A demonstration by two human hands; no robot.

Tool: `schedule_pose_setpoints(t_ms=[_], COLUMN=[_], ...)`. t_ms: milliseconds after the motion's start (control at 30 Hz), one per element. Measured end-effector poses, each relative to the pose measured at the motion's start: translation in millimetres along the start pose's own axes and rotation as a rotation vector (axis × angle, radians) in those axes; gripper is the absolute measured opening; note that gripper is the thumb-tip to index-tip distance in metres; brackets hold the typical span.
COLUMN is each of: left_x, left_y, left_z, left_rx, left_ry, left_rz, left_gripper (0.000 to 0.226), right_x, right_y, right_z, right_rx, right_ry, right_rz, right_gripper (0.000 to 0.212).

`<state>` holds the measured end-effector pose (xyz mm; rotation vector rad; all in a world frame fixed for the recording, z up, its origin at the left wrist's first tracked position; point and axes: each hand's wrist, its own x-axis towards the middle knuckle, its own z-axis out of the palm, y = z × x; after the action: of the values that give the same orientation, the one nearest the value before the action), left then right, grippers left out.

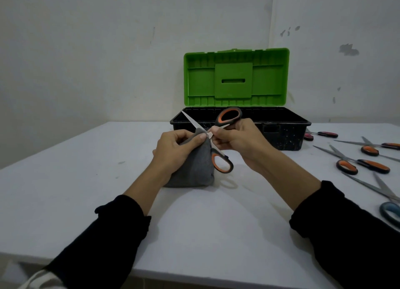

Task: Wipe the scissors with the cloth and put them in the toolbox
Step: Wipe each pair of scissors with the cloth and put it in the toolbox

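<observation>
The white table (86, 191) carries the toolbox (240, 128) at the far middle, green lid up, black tray open; spare scissors (363, 164) lie to the right; the grey cloth (194, 167) hangs soft and bunched in the left hand (173, 150), fingers curled round it and pinching a blade through the fabric; the orange-handled scissors (216, 137) are held splayed open above the near table, stiff, light, likely slick on the steel and sharp at the tip, so the handles are the safer hold; the right hand (240, 141) grips them near the pivot, wrist raised, forearms angled inward.
</observation>
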<state>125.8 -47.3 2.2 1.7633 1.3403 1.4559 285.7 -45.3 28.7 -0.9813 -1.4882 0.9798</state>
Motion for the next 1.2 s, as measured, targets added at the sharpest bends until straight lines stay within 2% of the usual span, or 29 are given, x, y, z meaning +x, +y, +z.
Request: schedule_pose_setpoints(t_ms=[67, 233, 333, 467, 600, 700, 767, 900, 967, 1100, 1200], left_x=[1, 3, -1, -3, 0, 5, 7, 8, 7, 0, -2], left_y=[-1, -8, -3, 0, -8, -12, -10, -1, 4, 13, 13], left_z=[1, -10, -5, 0, -9, -15, -17, -13, -9, 5, 4], left_rx=[0.041, 0.013, -0.020, 0.005, 0.023, 0.003, 0.011, 0.019, 0.002, 0.120, 0.197], left_ry=[-0.033, -0.036, 0.008, -0.003, -0.028, 0.083, 0.188, 0.278, 0.320, 0.202, 0.037], left_rz=[0.024, 0.032, 0.122, 0.181, 0.125, 0.039, 0.022, 0.058, 0.097, 0.293, 0.391], left_gripper=[0.042, 0.014, 0.003, 0.003, 0.004, 0.004, 0.003, 0.003, 0.008, 0.016, 0.024], right_x=[-1, 0, 0, -1, 0, 7, 9, 5, 4, 7, 8], right_y=[-3, -10, -7, -6, -6, -10, -17, -27, -29, -30, -27], right_z=[-5, -21, -14, -7, -20, -35, -46, -46, -36, -21, -21], right_rx=[-0.020, -0.007, -0.097, -0.035, 0.008, -0.047, -0.185, -0.678, -0.823, -0.781, -0.725], right_ry=[-0.009, 0.017, 0.017, 0.085, 0.092, 0.147, 0.114, -0.073, -0.156, -0.168, -0.135], right_rz=[-0.001, 0.032, -0.004, -0.025, 0.008, 0.013, 0.006, -0.031, -0.047, -0.123, -0.144], right_gripper=[0.014, 0.013, 0.012, 0.018, 0.020, 0.020, 0.019, 0.018, 0.020, 0.024, 0.028])
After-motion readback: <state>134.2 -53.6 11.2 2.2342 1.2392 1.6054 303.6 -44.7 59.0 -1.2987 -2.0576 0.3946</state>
